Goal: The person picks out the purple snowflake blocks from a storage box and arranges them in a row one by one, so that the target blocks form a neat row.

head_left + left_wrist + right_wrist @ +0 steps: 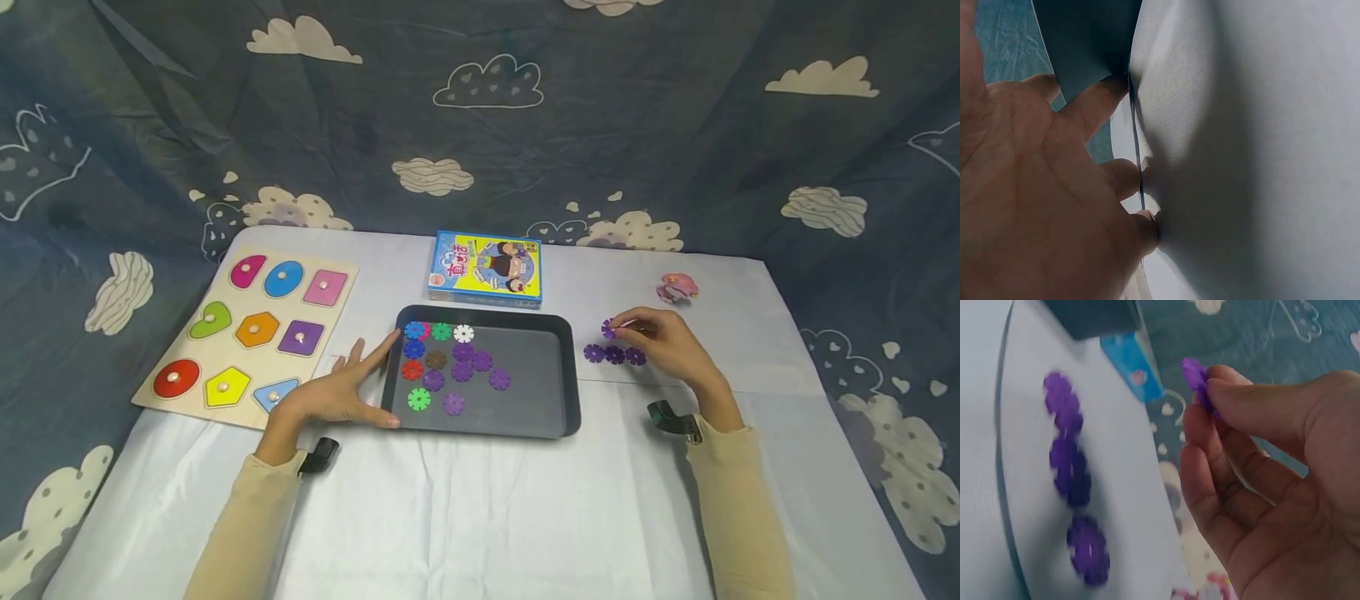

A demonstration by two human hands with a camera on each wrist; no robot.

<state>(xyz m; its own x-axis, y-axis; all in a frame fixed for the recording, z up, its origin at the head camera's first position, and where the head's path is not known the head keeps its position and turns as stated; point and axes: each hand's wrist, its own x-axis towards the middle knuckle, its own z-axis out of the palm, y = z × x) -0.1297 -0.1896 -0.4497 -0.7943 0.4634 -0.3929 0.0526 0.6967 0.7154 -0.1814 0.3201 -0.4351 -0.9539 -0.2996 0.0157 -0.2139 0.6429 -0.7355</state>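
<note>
Between thumb and fingertips my right hand (663, 342) pinches a purple notched plastic disc (1195, 374), raised over the table right of the tray. Below it a short row of purple discs (615, 355) lies on the white cloth. My left hand (333, 396) spreads along the left side of the dark grey tray (532, 400), thumb at the near corner and fingertips touching the rim. Inside the tray lie several purple discs (462, 371) in a loose cluster. Along its left part are single-coloured discs, among them a red disc (412, 370), a brown disc (436, 360) and a white disc (463, 333).
A wooden shape puzzle board (251, 333) with knobbed pieces lies left of the tray, partly behind my left hand. Behind the tray is a blue and yellow box (486, 268). A small pink toy (677, 287) stands at the back right. A cloud-patterned curtain (487, 125) hangs behind the table.
</note>
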